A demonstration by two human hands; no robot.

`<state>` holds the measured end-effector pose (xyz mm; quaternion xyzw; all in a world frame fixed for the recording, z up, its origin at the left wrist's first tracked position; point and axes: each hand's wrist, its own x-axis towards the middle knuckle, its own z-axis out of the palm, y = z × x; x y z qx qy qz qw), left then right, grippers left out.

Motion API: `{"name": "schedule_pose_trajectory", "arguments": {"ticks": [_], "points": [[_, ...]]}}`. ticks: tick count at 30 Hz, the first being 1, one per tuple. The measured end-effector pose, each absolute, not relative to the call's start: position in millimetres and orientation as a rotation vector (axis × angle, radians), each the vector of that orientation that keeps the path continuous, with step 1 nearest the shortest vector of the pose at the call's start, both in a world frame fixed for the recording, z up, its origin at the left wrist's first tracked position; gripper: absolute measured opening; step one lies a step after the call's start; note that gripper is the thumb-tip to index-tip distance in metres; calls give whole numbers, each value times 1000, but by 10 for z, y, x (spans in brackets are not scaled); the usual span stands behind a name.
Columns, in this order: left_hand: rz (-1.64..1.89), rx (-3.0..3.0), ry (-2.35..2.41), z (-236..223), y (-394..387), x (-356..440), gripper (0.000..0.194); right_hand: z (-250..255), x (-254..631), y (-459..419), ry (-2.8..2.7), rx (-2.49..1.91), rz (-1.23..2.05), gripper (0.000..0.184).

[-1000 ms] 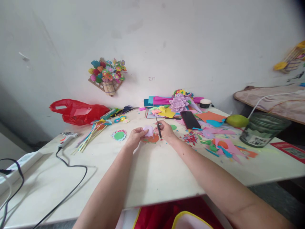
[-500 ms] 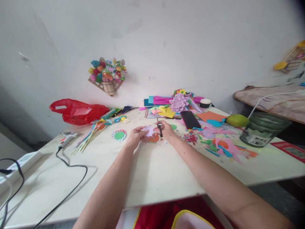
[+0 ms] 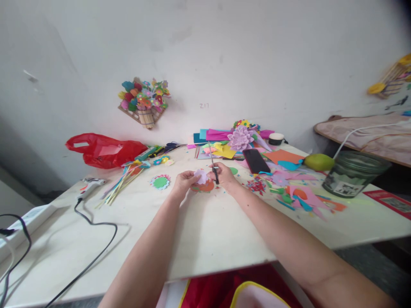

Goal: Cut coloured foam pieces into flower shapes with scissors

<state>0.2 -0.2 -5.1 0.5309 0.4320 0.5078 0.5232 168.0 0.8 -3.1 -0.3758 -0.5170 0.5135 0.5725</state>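
My left hand (image 3: pixel 184 182) pinches a small pale-purple foam or paper cutout (image 3: pixel 201 176) with a scalloped edge. Closed around the black handles of a pair of scissors (image 3: pixel 215 172) is my right hand (image 3: pixel 224 174); the blades point up and away, beside the cutout. Its fingertips are close to the cutout's right edge, and I cannot tell whether they touch it. Under both hands lies an orange round piece (image 3: pixel 205 187), partly covered. Left of them sits a layered flower (image 3: pixel 159 182) with a green centre and blue and pink scalloped rims.
Right of my hands lie red-blue snippets (image 3: pixel 256 185), colourful scraps (image 3: pixel 298 196), a phone (image 3: pixel 256 161), a green fruit (image 3: pixel 319 162) and a glass jar (image 3: pixel 355 175). At left are thin sticks (image 3: pixel 125 184), a glue gun (image 3: pixel 92 188) with its cord, a power strip (image 3: pixel 28 224) and a red bag (image 3: pixel 105 149).
The purple cutout has turned or tilted slightly in my left fingers. Both hands and the scissors stay in nearly the same place.
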Motion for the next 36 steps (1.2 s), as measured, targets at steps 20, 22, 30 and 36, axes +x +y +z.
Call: {"name": "schedule_pose_trajectory", "arguments": {"ticks": [20, 22, 30, 36], "points": [[1202, 1251, 948, -112, 45, -64, 35, 15, 1683, -27, -1216, -1032, 1183, 37], [1193, 1234, 939, -98, 23, -47, 34, 1, 1679, -33, -1252, -1011, 1195, 37], [1183, 1047, 965, -12, -4, -9, 32, 14, 1673, -40, -1275, -955, 1181, 37], [1182, 1175, 994, -25, -5, -35, 37, -3, 1673, -27, -1304, -966, 1154, 34]]}}
